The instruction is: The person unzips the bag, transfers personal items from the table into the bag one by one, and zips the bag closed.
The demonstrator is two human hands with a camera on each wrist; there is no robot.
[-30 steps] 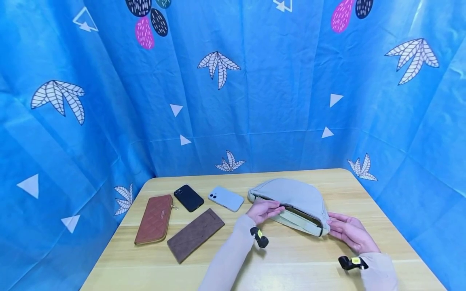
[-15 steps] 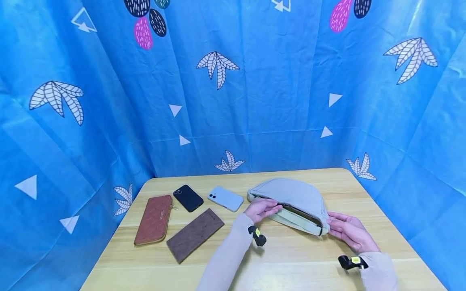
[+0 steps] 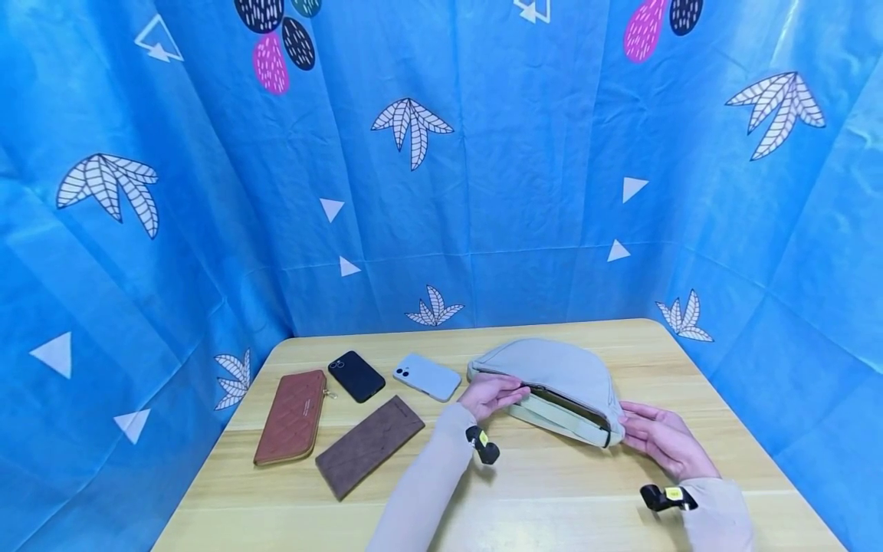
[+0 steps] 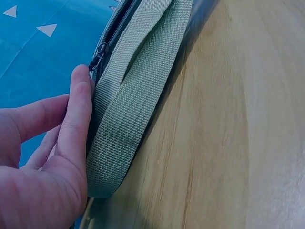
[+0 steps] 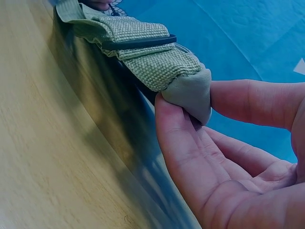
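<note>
A pale grey-green belt bag [image 3: 552, 368] lies on the table, its webbing strap [image 4: 131, 105] along the near side. A dark zipper runs beside the strap, and part of its opening [image 3: 569, 406] gapes to the right of my left hand. My left hand [image 3: 487, 396] pinches the zipper pull [image 4: 95, 62] between thumb and finger; the pull's end is hidden by the fingertips. At the bag's right end, my right hand [image 3: 665, 441] pinches the fabric corner [image 5: 190, 93] between thumb and fingers. The bag's inside looks dark.
Left of the bag lie a white phone [image 3: 428, 376], a black phone [image 3: 356, 376], a brown wallet [image 3: 370, 448] and a reddish quilted zip wallet [image 3: 291, 418]. All rest on the wooden table [image 3: 552, 506]. Blue patterned cloth [image 3: 441, 192] hangs around the back and sides.
My left hand has slid a little to the left along the zipper, and more of the gap shows to its right. The right hand keeps its hold on the bag's corner.
</note>
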